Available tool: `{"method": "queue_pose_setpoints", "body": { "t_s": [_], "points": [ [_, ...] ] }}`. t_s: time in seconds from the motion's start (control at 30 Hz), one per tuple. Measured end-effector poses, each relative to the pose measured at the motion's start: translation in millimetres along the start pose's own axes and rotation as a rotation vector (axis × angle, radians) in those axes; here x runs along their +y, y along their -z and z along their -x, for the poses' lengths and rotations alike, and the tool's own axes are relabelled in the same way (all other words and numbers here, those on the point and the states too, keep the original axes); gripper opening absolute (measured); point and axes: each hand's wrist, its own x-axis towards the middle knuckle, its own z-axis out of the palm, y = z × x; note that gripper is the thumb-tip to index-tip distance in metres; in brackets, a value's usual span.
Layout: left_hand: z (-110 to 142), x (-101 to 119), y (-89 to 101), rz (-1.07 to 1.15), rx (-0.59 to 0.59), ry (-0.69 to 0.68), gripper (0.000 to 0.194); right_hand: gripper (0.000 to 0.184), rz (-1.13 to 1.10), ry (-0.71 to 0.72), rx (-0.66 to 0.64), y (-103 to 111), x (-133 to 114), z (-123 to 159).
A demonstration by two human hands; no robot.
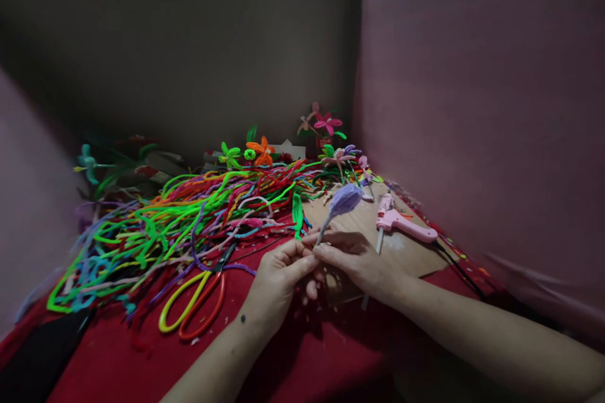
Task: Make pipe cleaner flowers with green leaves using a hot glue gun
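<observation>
In the head view, my right hand (pixel 352 258) pinches the stem of a purple pipe-cleaner flower bud (pixel 346 200) between thumb and fingers. The bud tilts up and to the right. My left hand (pixel 286 271) is closed close beside it, its fingertips meeting those of my right hand. A green pipe-cleaner leaf (pixel 297 215) stands up from the left fingertips, which appear to grip its base. The overlapping fingers hide the lower ends of both pieces.
Scissors (pixel 201 302) with yellow and red handles lie left on the red cloth (pixel 123 359). Behind them spreads a heap of coloured pipe cleaners (pixel 189 220). A pink glue gun (pixel 406 223) rests on a brown board (pixel 411 258). Finished flowers (pixel 262 151) stand at the back.
</observation>
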Motion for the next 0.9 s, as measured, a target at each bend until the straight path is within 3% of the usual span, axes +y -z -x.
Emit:
{"method": "queue_pose_setpoints", "body": {
  "t_s": [0.2,0.33,0.53,0.67,0.77,0.9],
  "points": [
    [-1.5,-5.0,-0.2,0.209,-0.158,0.064,0.019,0.032,-0.079,0.107,-0.086,4.6,5.8,-0.4],
    [-0.6,-9.7,2.1,0.288,-0.271,0.089,0.028,0.039,-0.047,0.077,-0.186,4.7,5.6,3.1],
    [1.7,-8.7,0.4,0.262,-0.258,0.116,0.039,0.038,0.005,0.081,-0.168,4.6,3.9,4.2],
    [2.5,-13.0,-1.9,0.391,-0.271,0.134,0.040,0.028,0.231,0.219,-0.051,4.2,0.0,2.0],
    [2.1,-18.0,-2.1,0.458,-0.285,0.136,0.034,0.027,0.259,0.283,-0.080,4.7,0.0,0.7],
    [2.0,-21.5,-2.2,0.497,-0.290,0.131,0.030,0.030,0.192,0.234,-0.141,6.2,-0.3,1.0]
  ]
}}
